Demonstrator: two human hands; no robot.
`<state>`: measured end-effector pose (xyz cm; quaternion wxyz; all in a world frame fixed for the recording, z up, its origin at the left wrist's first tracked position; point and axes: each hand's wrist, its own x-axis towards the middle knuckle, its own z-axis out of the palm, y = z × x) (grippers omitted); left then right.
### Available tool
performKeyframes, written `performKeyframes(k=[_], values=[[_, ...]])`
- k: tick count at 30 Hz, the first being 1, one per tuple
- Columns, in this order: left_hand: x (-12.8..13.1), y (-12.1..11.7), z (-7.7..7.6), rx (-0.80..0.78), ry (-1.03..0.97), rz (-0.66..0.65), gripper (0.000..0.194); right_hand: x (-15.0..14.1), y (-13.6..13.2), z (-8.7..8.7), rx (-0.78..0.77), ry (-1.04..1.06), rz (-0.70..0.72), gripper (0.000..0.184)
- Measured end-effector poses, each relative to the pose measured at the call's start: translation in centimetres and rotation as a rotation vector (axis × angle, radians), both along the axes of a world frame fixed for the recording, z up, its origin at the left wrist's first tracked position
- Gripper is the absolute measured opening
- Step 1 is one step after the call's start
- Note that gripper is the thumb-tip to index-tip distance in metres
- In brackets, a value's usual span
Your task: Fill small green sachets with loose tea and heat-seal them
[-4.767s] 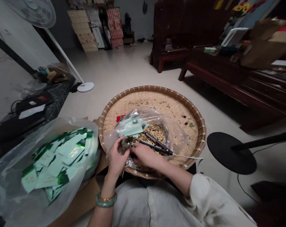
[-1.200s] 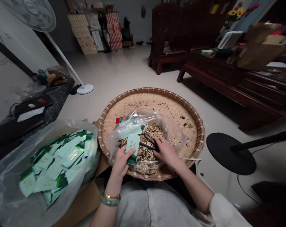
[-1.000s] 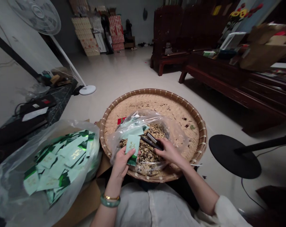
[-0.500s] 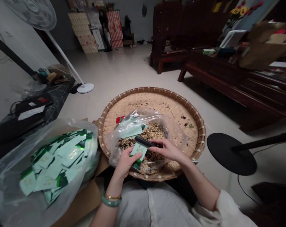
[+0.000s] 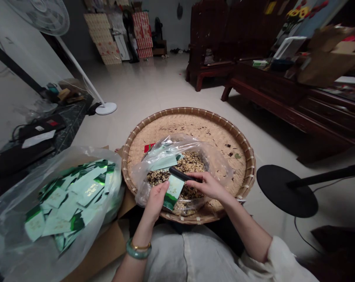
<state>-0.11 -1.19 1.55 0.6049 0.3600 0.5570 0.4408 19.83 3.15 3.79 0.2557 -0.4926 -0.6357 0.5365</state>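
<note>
My left hand pinches a pale green sachet with a dark green lower end by its left edge. In my right hand is a black stick-shaped tool; its exact kind cannot be made out. The tool lies along the top edge of the sachet. Both hands are above a clear plastic bag holding a loose mix of pale and dark dried bits. More pale green sachets lie at the left in this bag. A round woven bamboo tray lies under it.
To the left, a large plastic bag full of green sachets stands in a cardboard box. A black round stand base is at the right, a white fan at the left. Dark wooden furniture stands behind.
My left thumb has slid from the sachet's front up to its left edge, showing more of the printed face. The black tool stays at the sachet's top, almost unmoved.
</note>
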Motion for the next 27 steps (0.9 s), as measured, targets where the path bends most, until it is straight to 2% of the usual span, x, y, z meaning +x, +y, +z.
performKeyframes(k=[4, 7, 10, 13, 18, 21, 27], values=[[-0.2, 0.0, 0.1, 0.053, 0.082, -0.011, 0.049, 0.0, -0.1, 0.1, -0.225, 0.087, 0.022, 0.05], [-0.4, 0.0, 0.0, 0.054, 0.06, -0.017, 0.049, 0.3, -0.1, 0.3, -0.276, 0.18, 0.043, 0.051], [-0.6, -0.1, -0.1, 0.025, 0.027, 0.012, 0.05, 0.9, -0.1, 0.2, -0.226, 0.154, 0.015, 0.05], [-0.6, 0.0, 0.1, 0.022, 0.039, 0.003, 0.049, 1.1, 0.0, 0.1, -0.102, 0.045, -0.012, 0.051], [-0.1, 0.0, 0.7, 0.054, 0.089, -0.033, 0.05, 0.4, -0.1, 0.0, 0.096, -0.005, 0.011, 0.037], [-0.1, 0.0, 0.8, 0.054, 0.105, -0.034, 0.048, 0.1, -0.1, -0.2, 0.103, -0.007, 0.004, 0.036], [-0.4, -0.1, 0.3, 0.048, 0.133, -0.001, 0.046, 0.6, -0.1, -0.2, -0.021, -0.008, -0.015, 0.046]])
